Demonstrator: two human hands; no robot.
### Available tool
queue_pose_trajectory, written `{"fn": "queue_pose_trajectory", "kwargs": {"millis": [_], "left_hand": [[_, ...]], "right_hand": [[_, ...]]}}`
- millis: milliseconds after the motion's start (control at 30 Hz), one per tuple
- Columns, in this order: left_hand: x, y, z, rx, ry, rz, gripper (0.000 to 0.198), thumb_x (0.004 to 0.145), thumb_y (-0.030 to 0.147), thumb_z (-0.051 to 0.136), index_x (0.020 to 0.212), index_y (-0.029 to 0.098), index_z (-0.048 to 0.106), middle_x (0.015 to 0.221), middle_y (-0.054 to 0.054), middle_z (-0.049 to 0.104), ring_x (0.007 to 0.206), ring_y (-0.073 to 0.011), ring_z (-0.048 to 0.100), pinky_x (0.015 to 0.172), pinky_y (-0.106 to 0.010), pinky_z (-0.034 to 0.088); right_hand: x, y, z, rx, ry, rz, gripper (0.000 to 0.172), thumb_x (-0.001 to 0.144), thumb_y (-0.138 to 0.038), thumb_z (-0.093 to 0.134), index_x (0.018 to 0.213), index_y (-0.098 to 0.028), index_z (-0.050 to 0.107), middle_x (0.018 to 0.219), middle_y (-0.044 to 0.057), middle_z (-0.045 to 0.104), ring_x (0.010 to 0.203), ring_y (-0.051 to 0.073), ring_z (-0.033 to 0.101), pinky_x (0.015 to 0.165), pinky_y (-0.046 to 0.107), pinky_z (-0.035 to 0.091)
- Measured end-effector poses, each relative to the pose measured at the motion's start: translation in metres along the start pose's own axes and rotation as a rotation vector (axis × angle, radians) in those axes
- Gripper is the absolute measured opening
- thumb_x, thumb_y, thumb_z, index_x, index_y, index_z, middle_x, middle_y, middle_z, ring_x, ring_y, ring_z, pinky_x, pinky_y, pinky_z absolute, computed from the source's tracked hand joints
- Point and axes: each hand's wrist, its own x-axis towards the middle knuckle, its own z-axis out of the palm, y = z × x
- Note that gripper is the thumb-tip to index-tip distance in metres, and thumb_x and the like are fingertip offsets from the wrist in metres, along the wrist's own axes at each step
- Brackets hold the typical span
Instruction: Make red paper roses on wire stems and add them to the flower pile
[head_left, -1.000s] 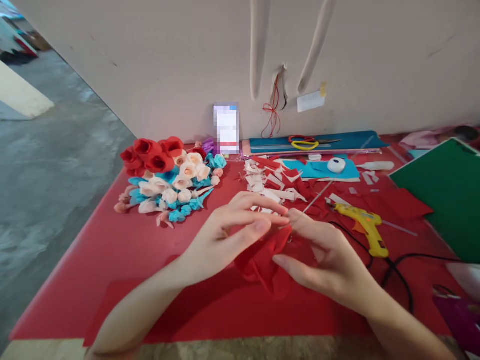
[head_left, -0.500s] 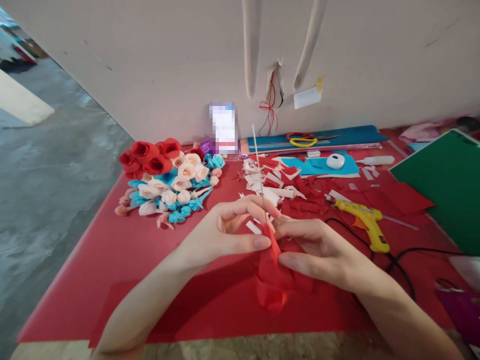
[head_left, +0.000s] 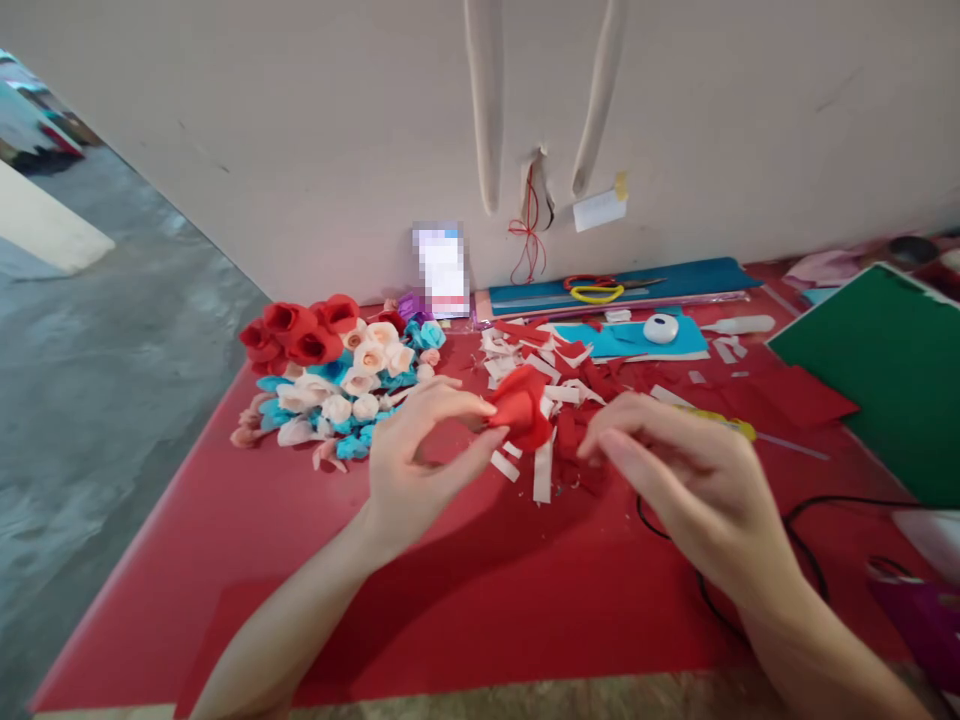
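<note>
My left hand [head_left: 427, 450] pinches the narrow base of a red paper flower [head_left: 517, 408] between thumb and fingers. The bloom is tilted, its flared petals towards the right; the thin stick is not visible. My right hand [head_left: 682, 480] hovers to the right, apart from the flower, with loosely bent fingers and nothing visible in them. Behind it, a yellow glue gun [head_left: 739, 427] is mostly hidden. Under and beyond the flower lie red and white paper scraps [head_left: 543, 470]. To the left, finished red paper flowers [head_left: 311, 345] rest beside white and blue ones [head_left: 366, 408].
Scissors [head_left: 598, 292] lie on a blue folder [head_left: 690, 278] along the wall. A white round case [head_left: 661, 329] sits on blue paper [head_left: 615, 340]. A phone [head_left: 442, 270] leans on the wall. A green board [head_left: 877, 370] and black cable [head_left: 825, 500] are at right.
My left hand has turned the red flower from hanging bloom-down to bloom pointing right, and raised it. My right hand has let go and moved right, now covering most of the glue gun.
</note>
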Motion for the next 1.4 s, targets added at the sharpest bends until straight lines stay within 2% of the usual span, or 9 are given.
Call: {"fn": "queue_pose_trajectory", "kwargs": {"millis": [100,267,500,633,833,933,1100,1300,1400], "left_hand": [[-0.002,-0.007,0.001,0.160,0.099,0.204,0.022,0.072,0.008,0.067,0.089,0.020,0.062,0.073,0.002,0.067,0.068,-0.0138,0.064,0.081,-0.039,0.050],[-0.002,-0.005,-0.005,0.372,0.025,0.496,0.013,0.071,0.007,0.067,0.082,0.015,0.063,0.074,-0.004,0.070,0.068,-0.0161,0.065,0.091,-0.047,0.047],[-0.007,0.002,-0.009,0.399,-0.104,0.514,0.021,0.069,0.005,0.066,0.084,0.020,0.064,0.083,-0.003,0.073,0.075,-0.0165,0.067,0.099,-0.046,0.041],[-0.012,-0.002,-0.006,0.372,-0.145,0.475,0.027,0.069,0.009,0.070,0.085,0.030,0.064,0.090,0.004,0.073,0.075,-0.0159,0.067,0.104,-0.049,0.034],[-0.011,0.002,0.004,0.209,-0.215,0.322,0.033,0.069,0.004,0.068,0.087,0.031,0.066,0.091,0.005,0.073,0.075,-0.0143,0.067,0.108,-0.049,0.028],[-0.007,0.008,0.009,0.080,-0.228,0.023,0.034,0.076,0.003,0.058,0.099,0.028,0.062,0.095,0.002,0.072,0.080,-0.0141,0.065,0.097,-0.041,0.042],[-0.001,0.014,0.011,-0.307,-0.438,-0.471,0.019,0.083,0.021,0.059,0.102,0.022,0.065,0.100,-0.003,0.071,0.089,-0.0172,0.065,0.079,-0.027,0.052],[-0.002,0.016,0.012,-0.497,-0.382,-0.636,0.015,0.077,0.032,0.066,0.086,0.021,0.070,0.086,-0.002,0.073,0.084,-0.0195,0.067,0.076,-0.029,0.054],[-0.001,0.018,0.010,-0.470,-0.448,-0.653,0.016,0.073,0.029,0.070,0.088,0.021,0.070,0.089,-0.002,0.073,0.084,-0.0195,0.067,0.079,-0.030,0.053]], "right_hand": [[-0.004,0.001,0.010,0.177,-0.192,0.188,0.018,0.089,-0.027,0.049,0.081,-0.021,0.064,0.071,0.001,0.063,0.067,0.013,0.058,0.059,0.024,0.044],[-0.007,0.012,0.024,0.560,-0.154,0.366,0.022,0.087,-0.036,0.055,0.103,-0.024,0.064,0.076,-0.001,0.060,0.061,0.007,0.048,0.056,0.021,0.038],[-0.005,0.013,0.026,0.922,-0.131,0.537,0.022,0.078,-0.037,0.067,0.093,-0.022,0.067,0.068,-0.003,0.047,0.050,0.004,0.030,0.044,0.019,0.021],[-0.005,0.015,0.026,0.926,-0.060,0.518,0.018,0.074,-0.035,0.071,0.086,-0.022,0.068,0.067,-0.003,0.048,0.051,0.005,0.030,0.044,0.018,0.025],[-0.007,0.022,0.024,0.884,-0.028,0.424,0.009,0.076,-0.030,0.069,0.079,-0.022,0.068,0.069,-0.002,0.054,0.052,0.005,0.037,0.047,0.017,0.033],[-0.005,0.022,0.023,0.845,0.021,0.340,0.005,0.077,-0.027,0.068,0.076,-0.023,0.066,0.070,-0.003,0.058,0.057,0.006,0.046,0.051,0.016,0.039],[-0.003,0.017,0.020,0.643,-0.017,0.279,0.010,0.075,-0.027,0.070,0.084,-0.024,0.068,0.075,-0.002,0.062,0.069,0.011,0.055,0.061,0.019,0.046],[-0.001,0.015,0.021,0.454,-0.019,0.222,0.020,0.069,-0.035,0.074,0.081,-0.021,0.065,0.075,0.001,0.059,0.070,0.015,0.054,0.063,0.025,0.047],[-0.001,0.015,0.020,0.429,0.009,0.197,0.022,0.068,-0.035,0.075,0.081,-0.020,0.065,0.075,0.002,0.059,0.071,0.016,0.055,0.062,0.025,0.047]]}}
